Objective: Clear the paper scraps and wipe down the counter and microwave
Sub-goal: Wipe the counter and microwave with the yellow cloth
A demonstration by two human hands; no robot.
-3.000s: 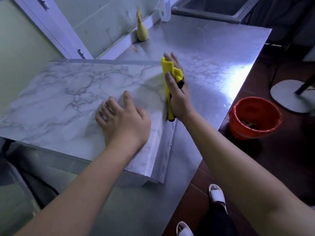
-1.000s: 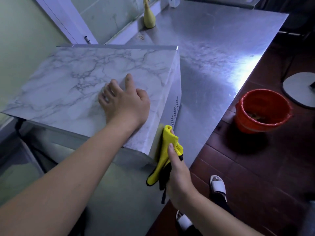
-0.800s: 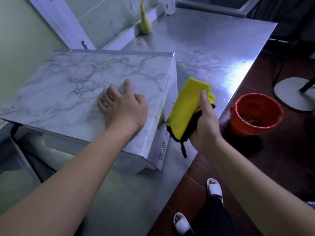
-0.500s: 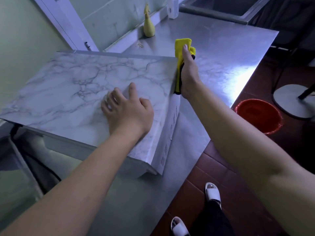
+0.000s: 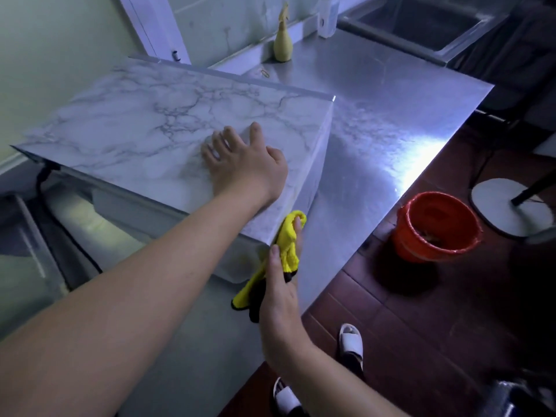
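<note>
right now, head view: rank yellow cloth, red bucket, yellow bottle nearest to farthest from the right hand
1. yellow cloth, in the right hand.
2. red bucket, on the floor, right.
3. yellow bottle, back by the wall.

Left arm bare, stretched forward from lower left; left hand [image 5: 245, 164] palm down, fingers spread and flat on the microwave [image 5: 144, 121] top, thumb out to the right. Right arm bare, coming up from the bottom edge, wrist bent inward; right hand [image 5: 279, 293] grips a cloth [image 5: 287, 242], thumb laid on it, one fingertip showing past its upper fold. Other right fingers hidden behind the cloth, probably curled round it.
</note>
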